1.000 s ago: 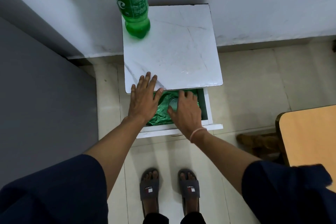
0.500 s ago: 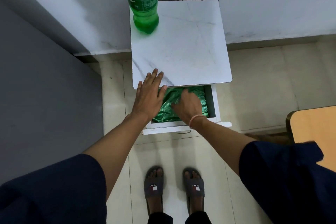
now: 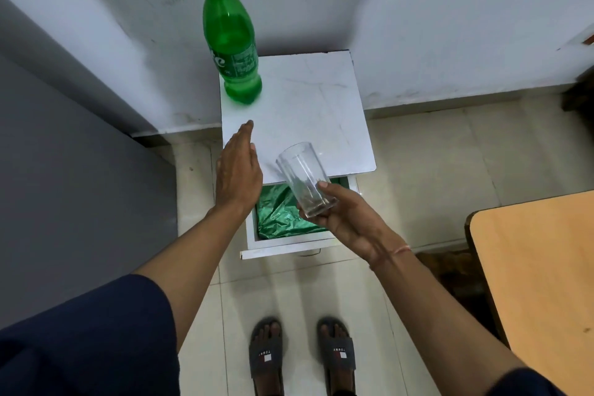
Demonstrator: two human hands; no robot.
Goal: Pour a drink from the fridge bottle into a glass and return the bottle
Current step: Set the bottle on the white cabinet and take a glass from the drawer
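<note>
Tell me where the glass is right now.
In the head view, the glass sits tilted in the right hand, over the open drawer, just right of the left hand.

Table (image 3: pixel 530 267) cut off R edge; bottle (image 3: pixel 233 38) label partly unreadable; drawer (image 3: pixel 279 245) interior part-hidden.

Capped green bottle (image 3: pixel 234 42) stands upright; clear empty glass (image 3: pixel 303 178) held tilted.

A home room: tiled floor (image 3: pixel 434 170), white bedside cabinet (image 3: pixel 299 112), wooden table (image 3: pixel 540 267).
</note>
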